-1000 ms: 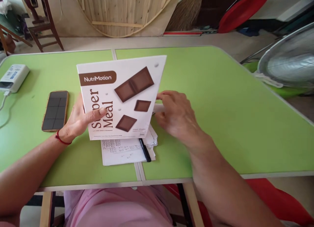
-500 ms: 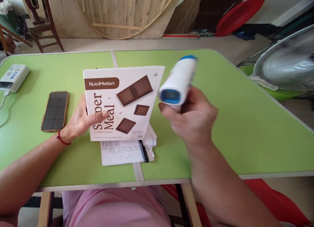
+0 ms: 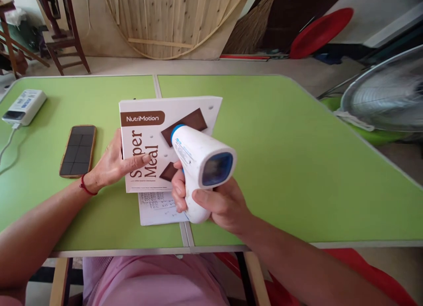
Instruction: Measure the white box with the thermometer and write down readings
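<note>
My left hand [image 3: 116, 163] grips a white and brown NutriMotion box [image 3: 145, 143] by its left side, thumb across the front, fingers hidden behind. The box is tilted up so its printed face shows. In my right hand [image 3: 220, 202] is a white infrared thermometer [image 3: 194, 149] with a blue front ring, held by its handle. Its front end points toward the box face and overlaps it from here; whether they touch I cannot tell. The small screen at its rear faces me and looks dark. Under the box lies a sheet of handwritten paper [image 3: 158, 211], partly covered.
A phone [image 3: 78, 150] lies on the green table [image 3: 297, 165], left of the box. Farther left sits a white power bank [image 3: 25, 107] with a cable plugged in. A large fan [image 3: 386, 90] stands beyond the table's right edge, and a wooden chair [image 3: 66, 44] behind it at left.
My right hand has swung left and down, turning the thermometer so it points at the box and its screen faces me. The pen on the paper is now hidden. The box stays in my left hand.
</note>
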Available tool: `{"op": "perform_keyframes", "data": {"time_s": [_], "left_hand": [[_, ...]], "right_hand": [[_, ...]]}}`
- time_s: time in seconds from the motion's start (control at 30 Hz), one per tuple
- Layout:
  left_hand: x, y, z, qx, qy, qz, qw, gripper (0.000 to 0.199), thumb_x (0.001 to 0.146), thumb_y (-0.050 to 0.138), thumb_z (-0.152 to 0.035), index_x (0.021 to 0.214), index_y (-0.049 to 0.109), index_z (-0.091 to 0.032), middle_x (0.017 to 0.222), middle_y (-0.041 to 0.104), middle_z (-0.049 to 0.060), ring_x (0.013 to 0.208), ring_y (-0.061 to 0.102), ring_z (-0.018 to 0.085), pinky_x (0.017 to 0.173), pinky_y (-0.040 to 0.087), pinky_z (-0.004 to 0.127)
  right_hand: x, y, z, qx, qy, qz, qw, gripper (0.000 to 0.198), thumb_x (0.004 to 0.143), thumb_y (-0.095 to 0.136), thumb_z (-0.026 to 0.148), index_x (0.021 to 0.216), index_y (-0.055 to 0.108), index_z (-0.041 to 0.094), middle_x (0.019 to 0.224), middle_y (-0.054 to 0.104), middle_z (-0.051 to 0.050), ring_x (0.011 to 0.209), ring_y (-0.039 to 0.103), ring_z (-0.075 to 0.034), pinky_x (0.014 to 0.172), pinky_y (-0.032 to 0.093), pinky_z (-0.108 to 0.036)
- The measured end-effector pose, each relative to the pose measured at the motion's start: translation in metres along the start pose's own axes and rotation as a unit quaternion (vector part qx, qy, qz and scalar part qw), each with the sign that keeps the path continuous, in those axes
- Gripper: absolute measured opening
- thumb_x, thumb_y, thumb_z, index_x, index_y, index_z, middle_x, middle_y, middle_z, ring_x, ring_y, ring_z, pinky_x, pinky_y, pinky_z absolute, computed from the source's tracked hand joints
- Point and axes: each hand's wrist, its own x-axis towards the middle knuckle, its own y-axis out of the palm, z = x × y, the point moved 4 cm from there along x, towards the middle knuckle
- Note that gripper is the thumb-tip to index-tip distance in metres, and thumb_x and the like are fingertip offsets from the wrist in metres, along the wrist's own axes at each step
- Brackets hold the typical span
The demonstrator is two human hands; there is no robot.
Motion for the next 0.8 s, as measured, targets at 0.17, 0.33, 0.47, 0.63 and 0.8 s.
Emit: {"op": "perform_keyframes", "data": {"time_s": [0.17,0.33,0.47,0.63,0.8], "left_hand": [[0.001,-0.001,0.003,-0.001,0.003,0.010,1.000,0.057,0.075,0.078,-0.053,0.115,0.059,-0.015,0.114,0.067,0.015,0.103,0.065,0.032,0.076,0.058,0.042],[0.000,-0.003,0.005,0.026,0.005,0.009,1.000,0.051,0.075,0.078,-0.054,0.104,0.063,-0.015,0.102,0.069,0.013,0.103,0.064,0.032,0.075,0.058,0.042],[0.001,-0.002,0.000,0.018,0.022,0.023,0.999,0.041,0.078,0.076,-0.051,0.094,0.063,-0.016,0.088,0.068,0.008,0.100,0.064,0.030,0.079,0.058,0.042],[0.002,-0.001,-0.003,0.013,0.026,0.028,0.999,0.039,0.079,0.076,-0.049,0.093,0.062,-0.016,0.082,0.067,0.007,0.100,0.064,0.031,0.080,0.058,0.043],[0.002,-0.001,-0.002,0.011,0.026,0.023,0.999,0.041,0.078,0.076,-0.049,0.098,0.062,-0.016,0.094,0.069,0.010,0.102,0.064,0.030,0.081,0.057,0.043]], "right_hand": [[-0.003,-0.001,-0.006,0.009,0.012,0.009,1.000,0.025,0.081,0.072,0.043,0.085,0.061,0.021,0.067,0.062,0.000,0.056,0.057,-0.013,0.053,0.053,-0.030],[-0.006,-0.001,-0.011,0.002,0.021,0.010,1.000,0.026,0.082,0.072,0.045,0.085,0.063,0.020,0.070,0.065,-0.001,0.051,0.055,-0.012,0.050,0.053,-0.031],[-0.006,0.000,-0.012,0.000,-0.006,0.017,1.000,0.023,0.084,0.070,0.042,0.083,0.064,0.020,0.070,0.066,-0.001,0.053,0.057,-0.012,0.054,0.055,-0.032],[-0.004,-0.001,-0.011,-0.004,-0.045,0.021,0.999,0.020,0.085,0.071,0.039,0.082,0.064,0.020,0.072,0.067,-0.001,0.061,0.063,-0.014,0.059,0.056,-0.032],[-0.004,-0.001,-0.012,-0.003,-0.040,0.028,0.999,0.020,0.086,0.070,0.039,0.084,0.063,0.020,0.072,0.068,-0.001,0.062,0.063,-0.014,0.060,0.056,-0.032]]}}
